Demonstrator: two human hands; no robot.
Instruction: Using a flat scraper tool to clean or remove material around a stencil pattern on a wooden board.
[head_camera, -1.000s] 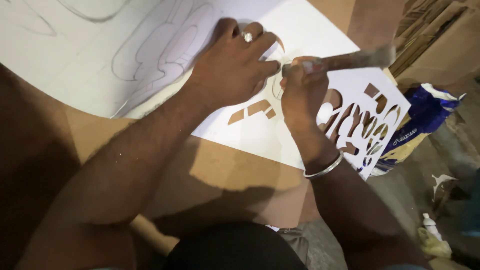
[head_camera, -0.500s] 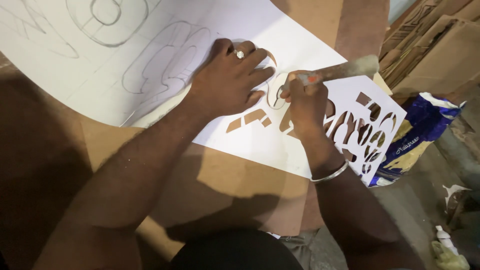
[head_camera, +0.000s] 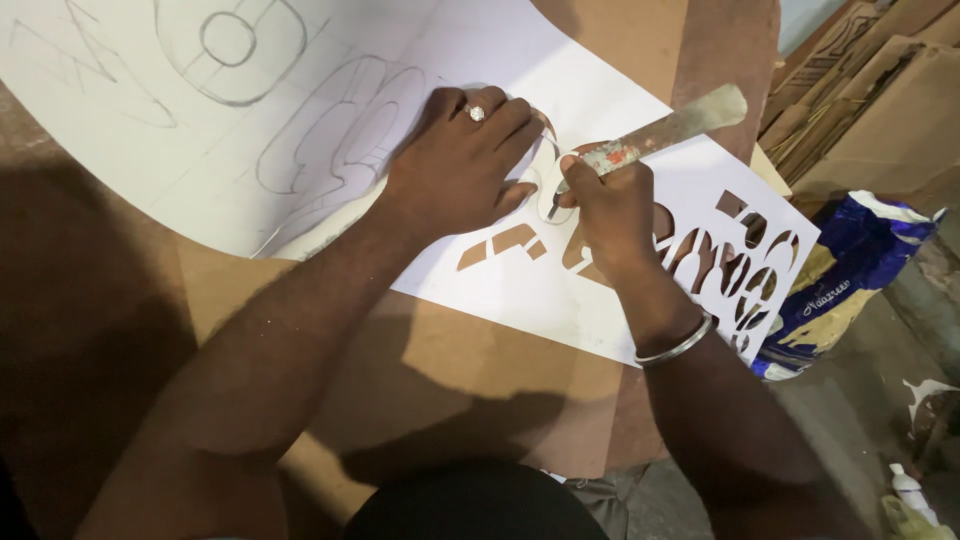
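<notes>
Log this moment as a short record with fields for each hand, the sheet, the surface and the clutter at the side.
left hand: left hand pressed flat on the white sheet, ring on one finger
right hand: right hand gripping a worn cutting tool, tip down on the sheet
sheet: pencilled outlines on the left part, cut-out shapes on the right part
surface: brown board under the sheet
side clutter: blue bag, cardboard pieces

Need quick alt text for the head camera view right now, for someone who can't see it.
Seen from above, the right hand grips a flat metal cutting tool with its tip on a large white sheet, while the left hand presses the sheet flat beside it. The sheet lies on a brown board, with pencilled outlines on the left and cut-out shapes on the right; a blue bag sits beyond the edge.
</notes>
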